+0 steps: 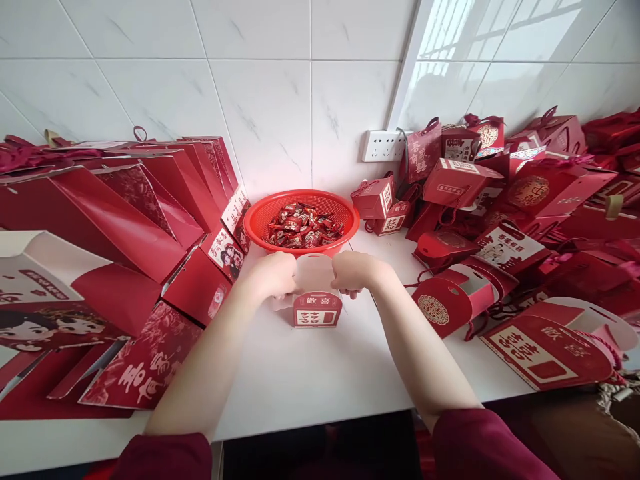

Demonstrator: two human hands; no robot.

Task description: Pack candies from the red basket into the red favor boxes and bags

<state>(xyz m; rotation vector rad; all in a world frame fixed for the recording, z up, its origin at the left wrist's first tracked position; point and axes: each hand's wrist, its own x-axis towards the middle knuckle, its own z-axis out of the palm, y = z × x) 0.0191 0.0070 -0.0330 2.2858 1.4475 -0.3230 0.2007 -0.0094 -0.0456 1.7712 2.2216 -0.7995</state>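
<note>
A small red candy box (317,310) with white lettering stands upright on the white table. Its pale top flap (314,267) rises at the back, between my two hands. My left hand (274,275) is at the box's left side, its fingers curled in on the edge. On the opposite side my right hand (356,270) is bent the same way, with fingertips against the box's right edge. Just behind the box sits a red plastic basket (353,223) filled with wrapped candies (303,227). My knuckles hide part of the box's side panels.
Flat red gift boxes and bags (150,193) lean in rows at the left. Several folded red boxes (460,180) are piled at the right, one large box (545,343) near the front edge. A white power strip (383,145) is against the tiled wall (260,100).
</note>
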